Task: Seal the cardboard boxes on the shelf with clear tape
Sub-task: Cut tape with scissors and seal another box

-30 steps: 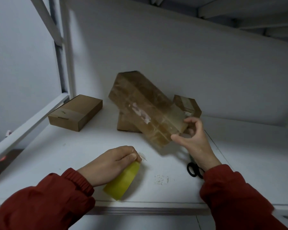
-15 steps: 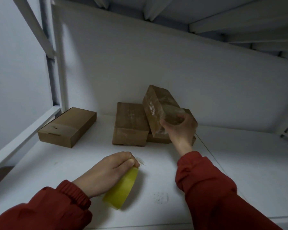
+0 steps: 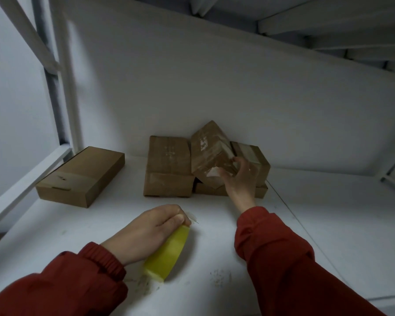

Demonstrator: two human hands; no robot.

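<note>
1. The right hand [image 3: 242,179] reaches to the back of the shelf [image 3: 328,236], fingers and thumb curled round the lower near end of the tilted box [image 3: 209,151]. This box leans corner-up on the pile, its faces glossy with what looks like tape already wrapped on.
2. The left hand [image 3: 151,233] is clamped over the tape roll [image 3: 167,256], which stands on its edge near the front edge of the shelf. A short loose tail of tape shows at the fingertips.
3. The middle box [image 3: 169,165] lies just left of the tilted one, touching it. A back box [image 3: 253,158] sits behind the right hand on a low box [image 3: 210,189].
4. The flat box [image 3: 82,174] lies well apart toward the shelf's left edge, plain cardboard with a tucked flap. It looks like the one still to be sealed.
5. Handling, as a judgement: one hand lifts the tilted box by its end, so these boxes are probably light. The cardboard is stiff but will dent at corners and flaps.
6. Taped faces are likely slick, so take hold across two opposite long sides or under an edge, not on a glossy face alone.
7. The pile looks loosely balanced; setting the tilted box down carelessly could shift its neighbours.
</note>
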